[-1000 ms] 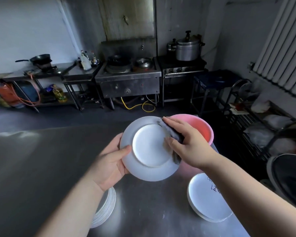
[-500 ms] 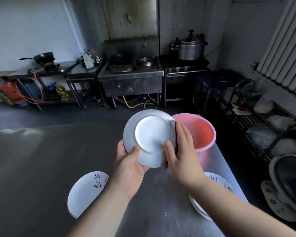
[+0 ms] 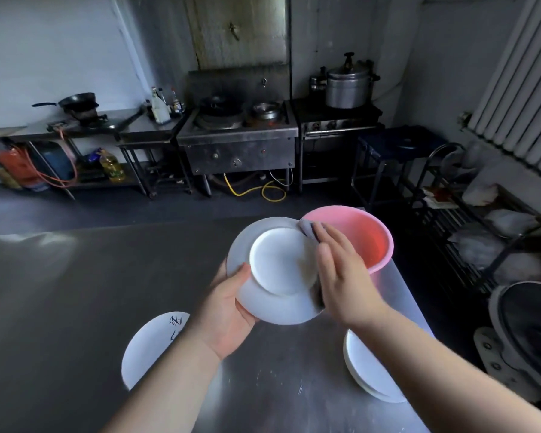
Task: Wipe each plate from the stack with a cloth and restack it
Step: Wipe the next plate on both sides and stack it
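Fingers (image 3: 334,245) of right hand (image 3: 344,276): straight, together, pressing grey cloth (image 3: 308,229) onto plate (image 3: 278,270). Plate: immediately left of them, underside up, left hand (image 3: 228,304) gripping its lower-left rim.

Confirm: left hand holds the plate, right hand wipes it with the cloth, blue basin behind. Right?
Not quite: the basin is pink, as the head view shows. The rest holds: left hand holds the plate, right hand wipes with the cloth.

Black handwritten marks on left plate (image 3: 156,345), not legible
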### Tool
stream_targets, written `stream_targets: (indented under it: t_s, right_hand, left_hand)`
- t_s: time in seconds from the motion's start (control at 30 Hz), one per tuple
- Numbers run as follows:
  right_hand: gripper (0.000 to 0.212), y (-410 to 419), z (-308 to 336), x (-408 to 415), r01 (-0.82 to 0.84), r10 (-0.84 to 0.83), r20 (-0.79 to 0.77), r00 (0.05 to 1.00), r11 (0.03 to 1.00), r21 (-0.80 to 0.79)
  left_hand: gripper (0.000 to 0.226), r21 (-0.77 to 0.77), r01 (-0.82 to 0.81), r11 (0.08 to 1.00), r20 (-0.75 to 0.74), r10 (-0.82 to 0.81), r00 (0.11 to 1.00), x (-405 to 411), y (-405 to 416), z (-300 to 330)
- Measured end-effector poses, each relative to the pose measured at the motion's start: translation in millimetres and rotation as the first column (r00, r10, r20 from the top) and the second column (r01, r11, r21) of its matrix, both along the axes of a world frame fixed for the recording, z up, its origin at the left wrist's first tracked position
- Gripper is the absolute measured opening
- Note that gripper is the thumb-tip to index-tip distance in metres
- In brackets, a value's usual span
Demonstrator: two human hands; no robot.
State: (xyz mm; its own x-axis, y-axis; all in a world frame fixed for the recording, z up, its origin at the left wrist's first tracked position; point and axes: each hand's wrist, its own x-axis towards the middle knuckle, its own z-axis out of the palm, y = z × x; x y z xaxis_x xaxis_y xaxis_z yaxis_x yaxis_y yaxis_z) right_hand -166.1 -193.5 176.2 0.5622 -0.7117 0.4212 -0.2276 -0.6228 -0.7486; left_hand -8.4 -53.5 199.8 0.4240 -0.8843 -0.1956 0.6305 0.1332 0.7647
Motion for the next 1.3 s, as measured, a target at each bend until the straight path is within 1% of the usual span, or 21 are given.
stream_targets:
  t_s: [0.07,0.13,0.17,0.2,0.27,0.3,0.37,0.43,0.5,0.57,0.7,0.77,0.83,0.93,0.97,1.0,1.03,1.1,1.13,1.23,1.3]
  right_hand:
    - [0.069,34.6,-25.5,4.8,-0.001,0.001,-0.068,0.998,1.0,-0.004]
    - [0.078,67.9,-40.3,10.8,-0.029,0.04,-0.13,0.991,0.996,0.082]
    - [0.078,74.1,-41.4,13.3,-0.027,0.042,-0.134,0.99,0.994,0.11]
    - [0.077,71.0,-38.6,16.1,-0.003,0.015,-0.129,0.992,0.995,0.099]
    - [0.072,50.6,-27.6,22.3,0.094,-0.09,-0.126,0.988,0.995,0.026]
    - [0.072,38.2,-22.4,25.3,0.143,-0.139,-0.127,0.982,0.989,0.027]
    - [0.074,28.7,-15.4,30.2,0.204,-0.192,-0.126,0.973,0.975,0.088]
    - [0.074,47.3,-19.1,32.2,0.197,-0.188,-0.139,0.972,0.979,0.05]
    - [0.077,79.0,-28.5,29.7,0.155,-0.152,-0.219,0.964,0.988,-0.002]
    - [0.08,92.3,-40.1,24.2,0.161,-0.151,-0.288,0.946,0.987,0.013]
    - [0.071,48.9,-45.7,9.8,0.278,-0.262,-0.198,0.944,0.959,0.056]
    - [0.061,22.2,-37.6,-6.4,0.315,-0.289,-0.174,0.941,0.937,0.148]
    - [0.051,4.0,-29.0,-30.0,0.351,-0.288,-0.285,0.914,0.914,0.202]
    - [0.037,-8.6,-24.9,-76.2,0.411,-0.296,-0.517,0.803,0.903,0.122]
    - [0.039,-11.6,-26.6,-91.3,0.413,-0.275,-0.569,0.775,0.902,0.125]
    - [0.044,-14.5,-31.0,-105.3,0.409,-0.226,-0.608,0.761,0.895,0.178]
    - [0.047,-16.6,-34.7,-117.6,0.404,-0.153,-0.628,0.763,0.871,0.28]
    - [0.05,-20.6,-47.7,-142.2,0.406,-0.02,-0.609,0.793,0.763,0.502]
    - [0.052,-22.4,-55.4,-152.0,0.411,0.025,-0.604,0.796,0.712,0.57]
    - [0.064,-25.8,-78.1,-183.2,0.455,0.141,-0.654,0.743,0.61,0.649]
    - [0.071,-27.3,-85.5,-198.6,0.466,0.16,-0.633,0.758,0.547,0.695]
  left_hand:
    - [0.043,-0.037,-0.072,0.997,-0.017,0.071,0.997,-6.4,-1.4,-5.5]
    - [0.039,-0.049,-0.122,0.991,-0.003,0.122,0.993,-9.5,-2.7,-10.3]
    - [0.038,-0.048,-0.13,0.99,-0.003,0.13,0.992,-10.1,-2.9,-11.7]
    - [0.037,-0.049,-0.127,0.991,-0.01,0.127,0.992,-9.9,-2.9,-13.1]
    - [0.039,-0.049,-0.126,0.991,-0.028,0.125,0.992,-9.1,-3.2,-13.1]
    - [0.039,-0.048,-0.129,0.99,-0.036,0.128,0.991,-8.4,-4.1,-12.4]
    - [0.04,-0.045,-0.145,0.988,-0.036,0.143,0.989,-6.7,-7.1,-12.7]
    - [0.041,-0.028,-0.16,0.987,-0.011,0.159,0.987,-5.4,-10.2,-14.7]
    - [0.04,0.012,-0.17,0.985,0.01,0.169,0.985,-5.7,-12.4,-20.3]
    - [0.039,0.039,-0.157,0.987,0.01,0.156,0.988,-8.2,-13.2,-27.9]
    - [0.044,0.027,-0.035,0.999,-0.021,0.036,0.999,-17.0,-14.0,-41.2]
    - [0.046,0.03,0.044,0.999,-0.025,-0.043,0.999,-22.9,-14.6,-45.4]
    - [0.048,0.052,0.102,0.993,0.004,-0.103,0.995,-28.3,-17.3,-52.7]
    - [0.058,0.093,0.165,0.982,0.048,-0.17,0.984,-39.7,-25.4,-66.6]
    - [0.058,0.113,0.191,0.975,0.05,-0.197,0.979,-44.7,-28.7,-71.7]
    - [0.056,0.14,0.218,0.966,0.051,-0.227,0.973,-50.5,-32.1,-77.3]
    - [0.053,0.168,0.242,0.956,0.043,-0.252,0.967,-57.1,-35.3,-82.7]
    - [0.05,0.226,0.3,0.927,0.022,-0.312,0.95,-70.7,-41.6,-97.0]
    - [0.052,0.249,0.335,0.909,0.012,-0.349,0.937,-76.5,-44.1,-104.3]
    - [0.049,0.359,0.376,0.854,0.046,-0.419,0.907,-100.8,-56.1,-122.7]
    - [0.047,0.469,0.335,0.817,0.103,-0.428,0.898,-115.1,-65.6,-134.2]
